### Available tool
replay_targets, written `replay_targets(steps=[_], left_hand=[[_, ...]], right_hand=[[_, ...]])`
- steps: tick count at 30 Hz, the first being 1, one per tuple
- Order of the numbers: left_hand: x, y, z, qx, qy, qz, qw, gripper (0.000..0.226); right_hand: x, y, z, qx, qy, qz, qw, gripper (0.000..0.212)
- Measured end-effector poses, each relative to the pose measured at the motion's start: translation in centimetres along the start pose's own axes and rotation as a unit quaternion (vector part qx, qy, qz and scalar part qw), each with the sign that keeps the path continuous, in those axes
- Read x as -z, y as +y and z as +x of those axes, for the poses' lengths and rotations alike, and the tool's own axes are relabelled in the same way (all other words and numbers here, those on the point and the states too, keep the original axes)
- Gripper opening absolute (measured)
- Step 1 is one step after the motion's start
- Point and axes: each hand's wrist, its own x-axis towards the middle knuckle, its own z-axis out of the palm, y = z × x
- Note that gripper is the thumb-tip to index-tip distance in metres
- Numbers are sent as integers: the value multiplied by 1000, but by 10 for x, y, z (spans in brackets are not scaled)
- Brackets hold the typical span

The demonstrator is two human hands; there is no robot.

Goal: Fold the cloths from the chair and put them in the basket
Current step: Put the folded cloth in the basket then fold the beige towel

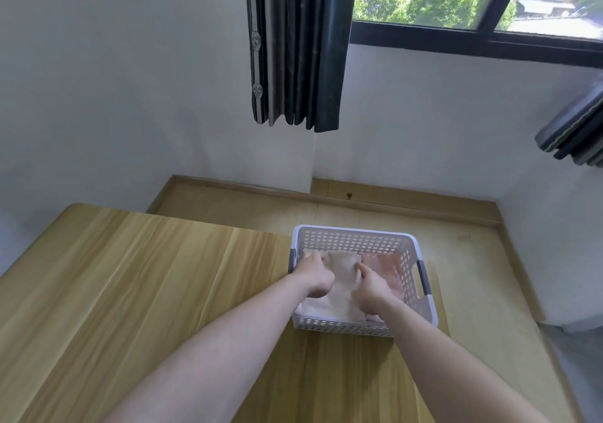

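Wooden table (137, 292), white basket (355, 243) at its right edge. Inside, cream cloth (339, 295) beside pink cloth (385, 269). Left hand (315, 277) and right hand (370, 287), fingers curled, grip the cream cloth.

The fingertips of the left hand (314, 275) and the right hand (370, 287) sink out of sight into the cream cloth (339, 295) inside the basket (355, 236), so how firmly either hand grips it cannot be told. The pink cloth (385, 267) is mostly covered by the right hand and the cream cloth, and the basket's floor is hidden under both cloths. The picture's edges cut off the table (114, 292) at the left and bottom, both forearms, and the second curtain (577, 135) at the right.
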Motion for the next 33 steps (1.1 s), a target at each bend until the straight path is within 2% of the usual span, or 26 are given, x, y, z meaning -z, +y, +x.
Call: replay_targets(steps=[4,9,13,15,18,20,23,26,33], left_hand=[[-13,-7,-3,-16,-72,85,994,50],[-20,-15,-2,3,-133,168,977,32],[-20,-8,-1,9,-152,220,964,41],[-21,-5,-1,11,-156,245,957,45],[-26,-2,4,-3,-137,269,953,75],[-31,1,12,-34,-127,267,955,86],[-40,5,29,-65,-130,279,949,91],[-48,2,45,-56,-145,291,944,95],[-75,-17,77,-30,-150,376,914,96]], right_hand=[[-5,5,4,20,-9,-82,996,74],[-13,16,10,41,4,-82,996,79],[-12,21,7,57,1,-78,995,82],[-7,22,3,74,48,-79,993,77],[2,30,0,77,116,-115,983,67],[5,37,0,57,100,-141,983,69],[2,49,8,51,37,-132,989,76],[-6,59,24,52,-24,-128,990,80],[-22,66,49,-8,-84,-110,990,83]])
